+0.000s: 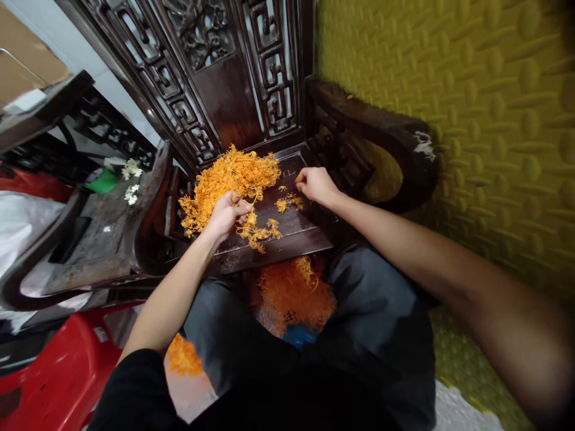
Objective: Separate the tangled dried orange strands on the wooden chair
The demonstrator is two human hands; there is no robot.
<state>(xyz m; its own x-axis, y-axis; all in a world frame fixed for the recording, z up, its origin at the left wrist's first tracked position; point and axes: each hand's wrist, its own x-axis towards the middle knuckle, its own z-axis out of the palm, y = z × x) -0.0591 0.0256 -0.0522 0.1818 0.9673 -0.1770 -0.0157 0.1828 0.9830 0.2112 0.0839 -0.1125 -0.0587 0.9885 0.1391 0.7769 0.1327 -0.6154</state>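
A heap of thin orange strands (pixel 229 179) lies on the dark wooden seat (pixel 305 230) of a carved chair. My left hand (pixel 227 214) rests at the heap's near edge with fingers curled around a small clump (pixel 257 230) of strands. My right hand (pixel 315 184) sits on the seat to the right, fingertips pinched at a few loose orange bits (pixel 287 203). More orange strands (pixel 294 293) are piled below the seat's front edge between my knees.
The chair's carved backrest (pixel 224 72) rises behind the heap, and its armrest (pixel 381 131) curves on the right. A yellow padded wall (pixel 471 108) stands at the right. A second dark wooden chair (pixel 103 239) and a red plastic stool (pixel 63 371) are at the left.
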